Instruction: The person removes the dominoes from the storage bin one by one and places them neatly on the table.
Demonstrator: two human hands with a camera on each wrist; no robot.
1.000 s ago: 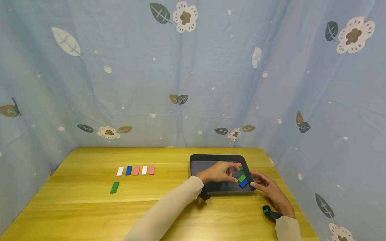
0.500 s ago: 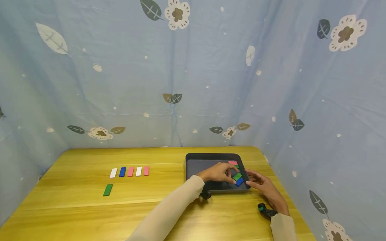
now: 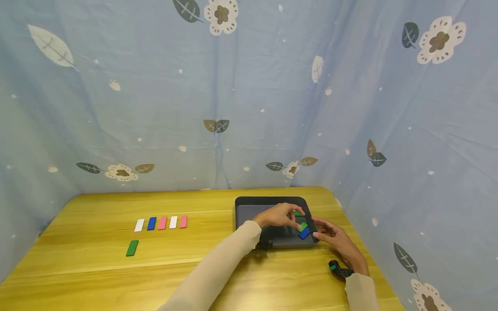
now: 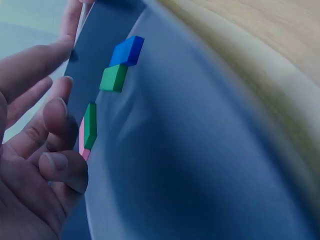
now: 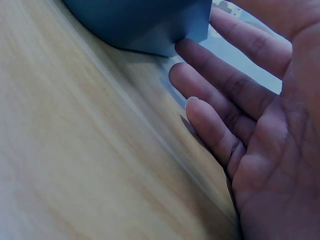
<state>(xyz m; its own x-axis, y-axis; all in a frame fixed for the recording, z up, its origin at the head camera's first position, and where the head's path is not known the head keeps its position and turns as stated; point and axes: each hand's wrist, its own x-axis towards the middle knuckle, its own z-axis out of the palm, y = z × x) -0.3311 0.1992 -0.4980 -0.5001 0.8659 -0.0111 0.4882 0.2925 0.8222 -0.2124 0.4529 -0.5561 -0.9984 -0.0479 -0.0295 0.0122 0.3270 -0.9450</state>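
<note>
Over the right part of a dark tray [image 3: 249, 211], my left hand [image 3: 277, 214] hovers with its fingers bent and thumb apart; no tile shows between them. Below its fingertips, a light green tile [image 3: 303, 226] and a blue tile [image 3: 304, 233] touch each other on the tray floor. A darker green tile [image 4: 90, 126] lies against a pink tile [image 4: 82, 136] near the tray's side, close to my left fingers; in the head view the pink one is hidden. My right hand [image 3: 339, 242] touches the tray's right wall from outside with loosely extended fingers.
On the wooden table [image 3: 202, 242], left of the tray, is a row of white, blue and pink tiles, including a pink tile [image 3: 162, 223]. A single green tile [image 3: 132, 248] lies in front of the row. A patterned curtain [image 3: 163, 95] encloses the back and sides.
The head view has shifted, so the scene slides left. My left hand has moved slightly toward the tray's back, covering the pink tile seen before. My right hand stays at the tray's side.
</note>
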